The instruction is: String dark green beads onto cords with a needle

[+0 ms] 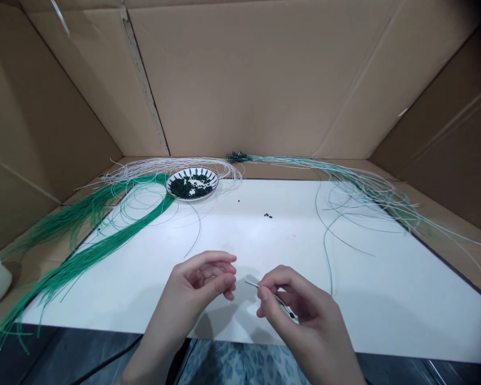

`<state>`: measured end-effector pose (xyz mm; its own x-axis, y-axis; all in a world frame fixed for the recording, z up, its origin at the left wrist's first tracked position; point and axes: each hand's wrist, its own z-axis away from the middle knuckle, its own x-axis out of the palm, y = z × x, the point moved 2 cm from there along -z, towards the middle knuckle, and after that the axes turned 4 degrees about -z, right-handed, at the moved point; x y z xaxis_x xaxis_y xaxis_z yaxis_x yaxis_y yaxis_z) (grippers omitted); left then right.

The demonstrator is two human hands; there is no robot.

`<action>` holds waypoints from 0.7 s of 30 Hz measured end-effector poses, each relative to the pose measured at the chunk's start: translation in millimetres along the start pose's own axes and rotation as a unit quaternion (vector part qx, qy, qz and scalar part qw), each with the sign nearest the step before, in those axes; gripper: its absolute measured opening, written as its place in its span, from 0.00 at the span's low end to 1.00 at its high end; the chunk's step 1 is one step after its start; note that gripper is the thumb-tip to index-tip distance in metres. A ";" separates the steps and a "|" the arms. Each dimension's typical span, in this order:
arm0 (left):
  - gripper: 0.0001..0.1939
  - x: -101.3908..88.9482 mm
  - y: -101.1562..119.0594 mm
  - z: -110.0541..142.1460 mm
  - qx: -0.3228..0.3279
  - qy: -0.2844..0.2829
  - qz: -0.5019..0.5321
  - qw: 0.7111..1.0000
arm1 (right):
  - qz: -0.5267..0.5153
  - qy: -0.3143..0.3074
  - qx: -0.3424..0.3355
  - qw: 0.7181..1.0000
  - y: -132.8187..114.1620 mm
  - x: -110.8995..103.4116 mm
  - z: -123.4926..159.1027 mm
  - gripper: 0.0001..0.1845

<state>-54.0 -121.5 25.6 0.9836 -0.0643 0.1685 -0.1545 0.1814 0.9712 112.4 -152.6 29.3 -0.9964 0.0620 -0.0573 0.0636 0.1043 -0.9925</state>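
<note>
Near the front edge of the white board, my right hand [300,310] pinches a thin pale green and white cord [251,283] between thumb and forefinger. The cord's tip points left out of the pinch, toward my other hand. Below the fingers a small dark bead or knot [292,315] shows on the cord. My left hand [204,283] hovers just left of that tip, fingers loosely curled and thumb apart from the forefinger. I see nothing in it. Farther off lie a few loose dark beads [268,215].
A striped plate [213,190] of dark beads stands at the back left. Green strands [116,240] run down the left side, with white strands [144,167] behind. Pale cords [364,184] with a dark beaded end [237,156] lie back right. Cardboard walls [264,80] enclose the board.
</note>
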 end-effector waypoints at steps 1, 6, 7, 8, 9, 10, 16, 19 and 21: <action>0.08 0.3 -4.0 -1.9 -0.011 0.031 0.040 0.999 | -0.004 0.002 0.004 1.000 1.0 1.3 0.3 0.07; 0.10 2.7 -25.8 -14.6 -0.099 0.120 0.204 0.966 | 0.010 -0.021 0.020 1.000 15.6 8.5 -6.8 0.08; 0.10 3.3 -29.0 -16.3 -0.108 0.120 0.226 0.961 | 0.016 -0.022 0.023 0.999 19.3 9.7 -9.1 0.09; 0.11 3.9 -31.3 -17.4 -0.113 0.119 0.242 0.956 | 0.021 -0.021 0.024 0.999 22.6 11.0 -11.1 0.09; 0.11 4.4 -32.9 -17.8 -0.114 0.116 0.252 0.954 | 0.026 -0.019 0.023 0.999 25.3 12.2 -12.8 0.10; 0.11 5.0 -33.8 -17.5 -0.113 0.111 0.258 0.953 | 0.031 -0.017 0.019 0.999 27.2 13.5 -14.0 0.10; 0.14 9.1 -28.6 -8.4 -0.085 0.081 0.257 0.959 | 0.062 0.009 -0.013 0.998 24.7 18.7 -12.3 0.09; 0.13 10.7 -24.7 -3.7 -0.058 0.085 0.233 0.967 | 0.048 0.024 -0.002 0.999 20.5 18.7 -8.9 0.09; 0.12 12.2 -22.7 -0.2 -0.048 0.082 0.231 0.968 | 0.040 0.029 -0.008 0.999 17.0 18.5 -6.9 0.09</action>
<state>-38.5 -126.2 5.6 0.8143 0.1999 0.5449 -0.5800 0.2444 0.7771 95.5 -142.8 12.1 -0.9833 0.1285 -0.1286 0.1432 0.1119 -0.9833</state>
